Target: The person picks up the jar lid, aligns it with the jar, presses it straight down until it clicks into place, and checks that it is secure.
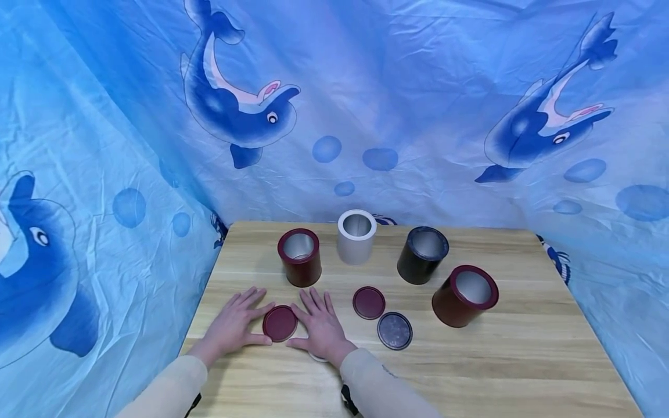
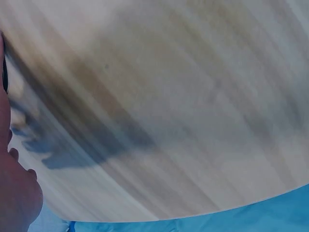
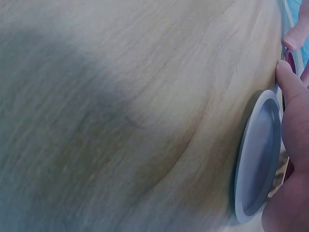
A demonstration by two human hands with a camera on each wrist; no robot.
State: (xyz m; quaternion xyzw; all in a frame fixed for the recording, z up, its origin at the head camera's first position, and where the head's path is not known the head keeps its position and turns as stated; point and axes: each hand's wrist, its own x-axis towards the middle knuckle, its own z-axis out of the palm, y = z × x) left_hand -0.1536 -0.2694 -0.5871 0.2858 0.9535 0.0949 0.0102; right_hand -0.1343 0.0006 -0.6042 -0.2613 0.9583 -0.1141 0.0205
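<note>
— Watching the red lid [image 1: 280, 323]; lying where?
— Flat on the bench [image 1: 512, 371], between left hand [image 1: 231, 325] and right hand [image 1: 322, 330], near a red can [image 1: 303, 270]!
— Both spread wide, too, right at the lid's edge!

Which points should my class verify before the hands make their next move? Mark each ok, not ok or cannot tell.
1. Left hand beside the red lid between the hands: ok.
2. Right hand on that lid's other side: ok.
3. Left red canister, white canister, black canister and right red canister uncovered: ok.
4. White lid fully visible from the head camera: not ok, mostly hidden by the right hand.
5. Second red lid and black lid clear of both hands: ok.
6. Firm hold on the first lid: cannot tell.
</note>
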